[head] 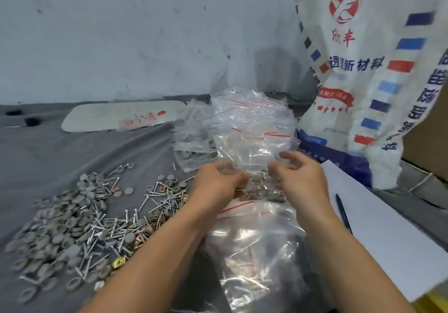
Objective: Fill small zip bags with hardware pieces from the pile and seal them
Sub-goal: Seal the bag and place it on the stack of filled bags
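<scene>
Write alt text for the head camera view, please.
The left hand and right hand pinch a small zip bag holding hardware pieces, over a heap of more bags. A pile of nails and grey discs lies left of them.

Only one camera is used. It sits on the person's head and looks forward and down at the grey table (72, 147). It is close: the left hand (215, 181) and right hand (298, 174) sit mid-picture, and the wall (121, 33) fills the top.

white sack (363, 108) printed 新材料, red logo (343, 8) above 丰
</scene>
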Motion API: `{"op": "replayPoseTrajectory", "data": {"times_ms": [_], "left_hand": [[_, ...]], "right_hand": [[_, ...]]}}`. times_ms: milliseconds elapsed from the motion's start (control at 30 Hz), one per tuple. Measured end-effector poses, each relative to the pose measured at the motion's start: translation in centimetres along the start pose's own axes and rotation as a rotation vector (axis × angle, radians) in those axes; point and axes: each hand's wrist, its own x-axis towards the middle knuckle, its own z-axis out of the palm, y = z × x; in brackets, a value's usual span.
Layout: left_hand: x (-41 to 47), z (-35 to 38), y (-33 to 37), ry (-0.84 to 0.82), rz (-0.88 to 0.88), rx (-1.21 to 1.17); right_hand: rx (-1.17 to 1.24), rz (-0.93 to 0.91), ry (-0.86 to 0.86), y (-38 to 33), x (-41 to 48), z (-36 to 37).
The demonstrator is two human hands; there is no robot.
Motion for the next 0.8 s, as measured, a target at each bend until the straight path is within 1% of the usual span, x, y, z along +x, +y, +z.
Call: {"op": "replayPoseTrajectory", "data": {"times_ms": [33,67,100,133,167,200,233,267,300,333,367,400,467,533,567,600,633,667,733,800], "left_hand": [[1.0,0.6,-0.6,0.039,0.013,0.117],[1.7,0.8,-1.2,0.097,0.029,0.228],[1.9,0.7,-1.6,0.151,0.047,0.301],[2.0,0.4,-2.0,0.187,0.070,0.340],[2.1,0.1,-2.5,0.207,0.105,0.364],[1.9,-0.2,-2.9,0.214,0.142,0.394],[1.5,-0.6,-3.3,0.211,0.170,0.418],[0.9,-1.0,-3.6,0.200,0.193,0.426],[0.2,-1.4,-3.8,0.186,0.210,0.438],[-0.6,-1.8,-3.8,0.171,0.232,0.475],[-1.5,-2.2,-3.7,0.144,0.254,0.536],[-2.5,-2.4,-3.5,0.094,0.269,0.613],[-4.6,-2.5,-3.0,-0.096,0.261,0.716],[-6.8,-2.0,-2.9,-0.328,0.221,0.797],[-7.6,-1.6,-3.2,-0.396,0.221,0.909],[-8.3,-1.2,-3.6,-0.394,0.250,1.071],[-8.7,-0.9,-4.0,-0.349,0.294,1.217],[-9.0,-0.7,-4.3,-0.282,0.329,1.292],[-9.3,-0.8,-5.1,-0.183,0.321,1.233],[-9.5,-1.3,-5.5,-0.109,0.303,1.136]], "right_hand": [[-0.197,-0.082,0.129,0.5,0.9,-0.6],[-0.333,-0.170,0.206,0.8,1.4,-1.0],[-0.393,-0.249,0.208,1.2,1.7,-1.1],[-0.427,-0.301,0.134,1.7,1.9,-1.0],[-0.478,-0.328,0.016,2.2,2.0,-0.5],[-0.556,-0.338,-0.137,2.8,2.1,0.1],[-0.670,-0.364,-0.281,3.4,2.1,0.8],[-0.794,-0.406,-0.383,3.8,2.1,1.4],[-0.915,-0.455,-0.427,4.1,2.0,1.7],[-0.970,-0.481,-0.424,4.1,2.0,1.8],[-0.942,-0.471,-0.403,3.9,1.9,1.6],[-0.860,-0.434,-0.372,3.5,1.7,1.2],[-0.658,-0.350,-0.317,2.5,0.9,0.2],[-0.585,-0.312,-0.370,1.4,-0.5,-0.7],[-0.595,-0.302,-0.431,1.0,-1.5,-1.1],[-0.638,-0.289,-0.496,0.9,-2.7,-1.5],[-0.705,-0.277,-0.550,1.0,-3.8,-1.8],[-0.777,-0.269,-0.596,1.4,-5.0,-2.1],[-0.876,-0.267,-0.662,2.3,-7.1,-2.4],[-0.883,-0.283,-0.645,2.9,-8.4,-2.4]]}}
